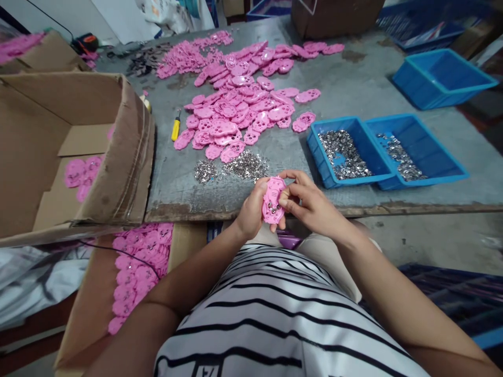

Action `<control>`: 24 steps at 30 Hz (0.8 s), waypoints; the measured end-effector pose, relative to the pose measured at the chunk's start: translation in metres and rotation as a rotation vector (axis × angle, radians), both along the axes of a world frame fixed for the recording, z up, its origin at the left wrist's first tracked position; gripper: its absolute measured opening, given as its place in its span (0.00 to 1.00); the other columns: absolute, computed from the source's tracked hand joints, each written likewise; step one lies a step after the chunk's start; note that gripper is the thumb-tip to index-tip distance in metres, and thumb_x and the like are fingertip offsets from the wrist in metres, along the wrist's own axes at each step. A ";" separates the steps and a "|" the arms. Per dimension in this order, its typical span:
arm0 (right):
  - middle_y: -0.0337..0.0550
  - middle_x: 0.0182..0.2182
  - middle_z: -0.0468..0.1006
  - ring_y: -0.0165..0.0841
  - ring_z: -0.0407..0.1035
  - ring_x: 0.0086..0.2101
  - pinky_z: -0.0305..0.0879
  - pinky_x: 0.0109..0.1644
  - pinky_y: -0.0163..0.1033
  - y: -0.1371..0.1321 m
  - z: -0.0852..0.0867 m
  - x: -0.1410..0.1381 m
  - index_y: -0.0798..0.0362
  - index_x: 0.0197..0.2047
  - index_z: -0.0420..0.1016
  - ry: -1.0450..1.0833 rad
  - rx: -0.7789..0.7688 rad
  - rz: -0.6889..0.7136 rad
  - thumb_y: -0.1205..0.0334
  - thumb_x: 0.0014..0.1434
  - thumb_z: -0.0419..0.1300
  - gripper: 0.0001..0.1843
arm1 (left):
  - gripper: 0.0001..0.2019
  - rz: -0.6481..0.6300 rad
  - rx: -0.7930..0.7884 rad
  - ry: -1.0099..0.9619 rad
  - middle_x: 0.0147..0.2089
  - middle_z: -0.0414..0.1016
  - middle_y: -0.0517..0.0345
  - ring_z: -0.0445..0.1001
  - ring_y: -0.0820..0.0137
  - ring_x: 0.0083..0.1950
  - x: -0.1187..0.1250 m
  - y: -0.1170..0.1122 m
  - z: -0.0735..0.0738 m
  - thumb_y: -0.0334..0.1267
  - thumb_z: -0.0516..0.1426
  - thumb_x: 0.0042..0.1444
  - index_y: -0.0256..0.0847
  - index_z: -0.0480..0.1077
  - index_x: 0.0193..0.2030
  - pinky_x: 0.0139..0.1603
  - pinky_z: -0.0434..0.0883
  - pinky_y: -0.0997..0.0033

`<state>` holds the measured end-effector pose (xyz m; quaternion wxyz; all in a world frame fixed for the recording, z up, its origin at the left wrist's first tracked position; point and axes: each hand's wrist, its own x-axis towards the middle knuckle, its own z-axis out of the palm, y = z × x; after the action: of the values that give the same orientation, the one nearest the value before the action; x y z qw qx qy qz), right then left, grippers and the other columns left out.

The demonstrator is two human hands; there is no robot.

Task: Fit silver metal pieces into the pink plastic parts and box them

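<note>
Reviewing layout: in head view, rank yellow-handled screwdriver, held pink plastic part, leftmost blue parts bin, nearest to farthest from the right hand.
1. Pink plastic part: immediately left.
2. Leftmost blue parts bin: ahead, right.
3. Yellow-handled screwdriver: farther left, ahead.

a grey table (365, 78) is carrying several heaps, its worn brown front edge (196, 215) showing along the near side. pink oval pieces (239, 104) are spreading over the middle; smaller pink parts (184, 57) are lying behind them to the left, with dark grey pieces (147, 62) sitting alongside. a yellow screwdriver (175, 129) is lying just left of the ovals. two piles of silver metal bits (247, 165) are resting nearer the front. two blue bins (370, 149) are standing side by side on the right, a third bin (440, 78) standing behind.
</note>
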<state>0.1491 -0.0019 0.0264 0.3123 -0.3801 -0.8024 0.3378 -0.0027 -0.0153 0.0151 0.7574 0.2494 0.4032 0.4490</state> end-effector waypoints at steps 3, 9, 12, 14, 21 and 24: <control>0.46 0.49 0.66 0.38 0.63 0.52 0.62 0.56 0.46 -0.001 -0.002 0.001 0.52 0.28 0.67 0.014 -0.006 -0.021 0.65 0.60 0.55 0.08 | 0.22 0.003 0.072 0.012 0.27 0.70 0.62 0.69 0.77 0.19 0.002 0.000 -0.003 0.51 0.55 0.54 0.39 0.63 0.50 0.15 0.63 0.81; 0.46 0.49 0.68 0.39 0.64 0.52 0.63 0.55 0.47 -0.004 -0.008 0.003 0.53 0.29 0.72 0.082 -0.052 -0.134 0.62 0.59 0.58 0.08 | 0.22 -0.101 0.170 -0.022 0.26 0.70 0.64 0.71 0.72 0.17 0.003 -0.002 -0.003 0.44 0.58 0.48 0.40 0.60 0.49 0.13 0.63 0.78; 0.46 0.50 0.69 0.38 0.64 0.52 0.62 0.56 0.47 -0.005 -0.010 0.003 0.52 0.30 0.73 0.105 -0.048 -0.145 0.62 0.60 0.57 0.08 | 0.23 -0.145 0.200 0.043 0.25 0.70 0.65 0.74 0.69 0.19 0.001 -0.004 -0.003 0.35 0.59 0.44 0.40 0.57 0.48 0.15 0.66 0.76; 0.46 0.51 0.69 0.38 0.64 0.52 0.62 0.56 0.47 -0.006 -0.011 0.002 0.52 0.31 0.73 0.097 -0.044 -0.150 0.62 0.61 0.56 0.08 | 0.23 -0.144 0.201 0.080 0.24 0.71 0.65 0.74 0.69 0.19 0.000 -0.005 -0.003 0.34 0.59 0.44 0.40 0.56 0.47 0.17 0.68 0.76; 0.46 0.50 0.70 0.38 0.66 0.51 0.65 0.53 0.46 -0.007 -0.012 0.000 0.52 0.30 0.73 0.098 -0.069 -0.198 0.60 0.61 0.56 0.10 | 0.22 -0.075 0.193 0.165 0.27 0.70 0.65 0.72 0.73 0.19 0.001 -0.002 -0.006 0.30 0.58 0.42 0.39 0.59 0.45 0.17 0.67 0.77; 0.46 0.47 0.74 0.37 0.69 0.47 0.67 0.48 0.45 -0.007 -0.011 -0.002 0.52 0.29 0.73 0.175 -0.098 -0.229 0.59 0.60 0.57 0.09 | 0.23 -0.043 0.206 0.217 0.25 0.70 0.66 0.71 0.74 0.18 0.002 -0.002 -0.008 0.29 0.56 0.40 0.38 0.59 0.46 0.18 0.65 0.77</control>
<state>0.1470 -0.0086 0.0152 0.3987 -0.4530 -0.7060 0.3707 -0.0003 -0.0169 0.0074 0.6893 0.3815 0.4290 0.4420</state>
